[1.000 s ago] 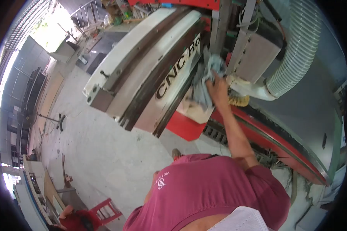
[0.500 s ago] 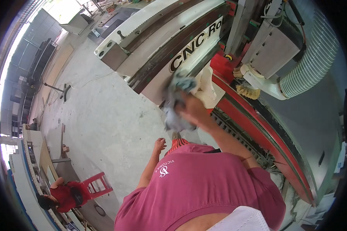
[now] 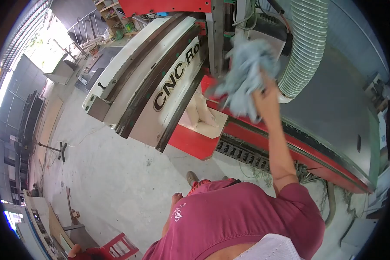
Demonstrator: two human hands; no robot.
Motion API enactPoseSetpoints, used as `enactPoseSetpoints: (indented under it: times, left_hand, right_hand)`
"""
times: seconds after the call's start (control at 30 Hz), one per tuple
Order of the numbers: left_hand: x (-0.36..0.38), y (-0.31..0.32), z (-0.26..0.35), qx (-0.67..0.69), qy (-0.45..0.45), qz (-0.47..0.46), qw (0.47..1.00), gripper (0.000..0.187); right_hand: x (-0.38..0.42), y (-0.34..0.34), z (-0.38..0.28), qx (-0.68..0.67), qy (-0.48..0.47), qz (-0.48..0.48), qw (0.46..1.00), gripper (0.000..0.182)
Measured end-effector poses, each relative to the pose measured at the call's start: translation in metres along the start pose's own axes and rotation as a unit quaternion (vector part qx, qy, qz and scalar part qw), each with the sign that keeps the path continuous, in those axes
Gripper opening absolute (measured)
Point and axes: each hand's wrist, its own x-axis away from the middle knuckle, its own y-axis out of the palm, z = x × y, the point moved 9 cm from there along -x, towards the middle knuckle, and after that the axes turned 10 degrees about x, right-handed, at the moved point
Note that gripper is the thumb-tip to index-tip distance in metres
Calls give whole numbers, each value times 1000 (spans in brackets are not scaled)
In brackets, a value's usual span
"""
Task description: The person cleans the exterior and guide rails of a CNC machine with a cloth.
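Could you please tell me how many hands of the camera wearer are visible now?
2. The right hand holds a grey-blue cloth near the ribbed hose; the left hand is low, beside the maroon shirt. The cloth partly hides the right one.

Daylight at ten o'clock, the opening (image 3: pixel 35 40) burnt white; second glare at eight. Floor (image 3: pixel 112 173) bright, softly shaded. Grey cloth (image 3: pixel 249 78) and right hand (image 3: pixel 267 94) look motion-smeared to me, toward two. Edges bowed, corners black.
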Motion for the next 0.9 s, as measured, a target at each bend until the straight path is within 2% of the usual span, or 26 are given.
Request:
enactPoseSetpoints:
  times: [0.07, 0.1, 0.13, 0.2, 0.3, 0.33, 0.4, 0.43, 0.47, 0.5, 0.53, 0.57, 0.63, 0.67, 0.7, 0.77, 0.83, 0.87, 0.9]
  left_hand:
    - [4, -15, -7, 113, -39, 108, 987, 33]
    - [-3, -12, -13, 131, -53, 73, 987, 35]
    - [7, -16, 1, 178, -80, 83, 977, 35]
    - [36, -27, 49, 274, -130, 111, 947, 38]
    - [35, -28, 72, 202, -45, 65, 976, 40]
    - [38, -27, 73, 211, -46, 68, 974, 40]
    - [45, -23, 64, 274, -134, 99, 947, 39]
    - [47, -22, 58, 279, -126, 142, 941, 32]
    - [38, -21, 42, 294, -132, 153, 934, 32]
    - [21, -19, 40, 61, -30, 83, 994, 27]
    - [20, 1, 29, -173, 64, 4, 983, 24]
    - [16, 4, 2, -74, 42, 5, 996, 22]
    - [24, -15, 0, 138, -49, 91, 985, 23]
    - [31, -24, 3, 242, -78, 147, 956, 23]
    - [47, -46, 32, 319, -117, 227, 913, 23]
    - [33, -81, 61, 381, -35, 310, 870, 30]
    - [65, -131, 154, 457, 60, 347, 817, 33]
    - [84, -154, 198, 484, 112, 364, 787, 34]
    - [108, -175, 245, 511, 166, 356, 764, 35]
  right_hand:
    - [-43, -28, -4, 158, -61, 82, 982, 53]
    - [-56, -32, -4, 215, -99, 116, 965, 52]
    - [-64, -26, 13, 213, -100, 111, 966, 52]
    - [-63, 11, 56, 336, -124, 94, 929, 50]
    - [-23, 62, 116, 357, -99, -18, 929, 45]
    - [-11, 68, 131, 353, -76, -55, 931, 44]
    - [5, 64, 136, 333, -86, -59, 937, 46]
    - [3, 52, 134, 345, -81, -46, 934, 47]
    - [-4, 39, 126, 351, -82, -37, 932, 49]
    - [-12, 20, 114, 367, -126, 3, 922, 51]
    - [-26, -1, 114, 375, -99, 48, 921, 52]
    - [-39, -21, 124, 331, -47, 74, 940, 51]
    - [-51, -42, 92, 318, -117, 134, 931, 44]
    - [-52, -42, 86, 300, -69, 123, 943, 45]
    - [-52, -34, 97, 313, -87, 122, 938, 45]
    - [-38, 8, 132, 369, -68, -21, 927, 46]
    - [5, 58, 124, 291, -84, -159, 940, 49]
    - [31, 75, 114, 198, -119, -160, 960, 50]
    - [57, 92, 65, 148, -78, -239, 957, 50]
